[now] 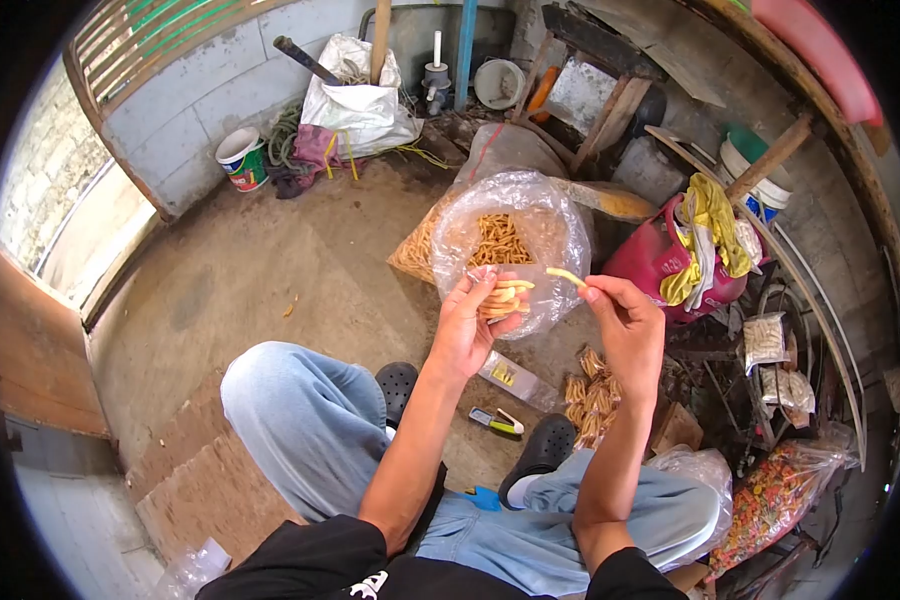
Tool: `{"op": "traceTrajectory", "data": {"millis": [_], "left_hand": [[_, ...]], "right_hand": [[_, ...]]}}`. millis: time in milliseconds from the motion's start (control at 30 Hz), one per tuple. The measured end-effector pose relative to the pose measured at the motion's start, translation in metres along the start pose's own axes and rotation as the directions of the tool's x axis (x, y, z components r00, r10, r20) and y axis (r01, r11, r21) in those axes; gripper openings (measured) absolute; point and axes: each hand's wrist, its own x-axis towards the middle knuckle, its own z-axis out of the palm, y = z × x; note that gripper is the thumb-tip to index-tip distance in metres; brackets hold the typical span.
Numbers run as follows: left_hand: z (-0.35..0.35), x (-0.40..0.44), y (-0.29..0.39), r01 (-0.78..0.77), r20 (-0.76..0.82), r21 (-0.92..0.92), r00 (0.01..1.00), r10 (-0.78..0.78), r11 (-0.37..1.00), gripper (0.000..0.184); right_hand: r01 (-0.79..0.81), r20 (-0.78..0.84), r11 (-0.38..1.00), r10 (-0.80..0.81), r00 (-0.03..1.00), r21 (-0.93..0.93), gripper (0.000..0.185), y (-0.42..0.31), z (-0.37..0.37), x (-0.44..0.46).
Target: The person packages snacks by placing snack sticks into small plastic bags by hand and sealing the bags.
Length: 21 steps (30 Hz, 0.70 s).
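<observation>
My left hand [467, 320] is closed around several pale yellow snack sticks [510, 297], with the palm turned up. Between the thumb and fingers of my right hand [625, 318] is a single curved snack stick [565, 275], its free end pointing left toward the others. A shiny edge at my left fingertips may be clear plastic, but I cannot tell. Beneath and beyond both hands stands a large clear plastic bag [561, 215], its mouth open and brown snack sticks [500, 241] inside.
Packed snack bundles [592, 405] lie by my right shoe [547, 447]. A clear packet [518, 383] and a green-and-black tool [496, 422] rest on the floor. To the right are a maroon tub [642, 262] and a bag of colourful snacks [780, 500]. A paint bucket [241, 160] stands at the back left.
</observation>
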Motion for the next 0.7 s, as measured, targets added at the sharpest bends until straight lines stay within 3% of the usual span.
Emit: {"op": "traceTrajectory", "data": {"millis": [233, 433, 567, 633, 700], "left_hand": [[0.002, 0.000, -0.005, -0.002, 0.018, -0.016, 1.000, 0.002, 1.000, 0.023], [0.013, -0.005, -0.007, 0.001, 0.116, 0.159, 0.993, -0.020, 0.987, 0.029], [0.008, -0.003, -0.011, 0.013, 0.131, 0.127, 0.991, -0.030, 0.992, 0.036], [0.006, -0.002, -0.011, -0.019, 0.110, 0.090, 0.994, 0.009, 0.996, 0.037], [0.008, -0.003, -0.006, -0.038, 0.100, 0.094, 0.995, 0.028, 0.995, 0.035]], "right_hand": [[0.115, 0.006, 0.979, -0.115, 0.993, -0.168, 0.011, -0.017, 0.006, -0.006], [0.204, -0.013, 0.971, -0.207, 0.978, -0.126, 0.011, 0.011, 0.023, -0.002], [0.284, -0.037, 0.946, -0.293, 0.955, -0.154, 0.010, 0.026, 0.031, 0.001], [0.140, 0.024, 0.983, -0.144, 0.989, 0.116, 0.010, 0.029, 0.032, 0.001], [0.144, 0.012, 0.977, -0.148, 0.989, 0.159, 0.010, 0.032, 0.030, 0.005]]}}
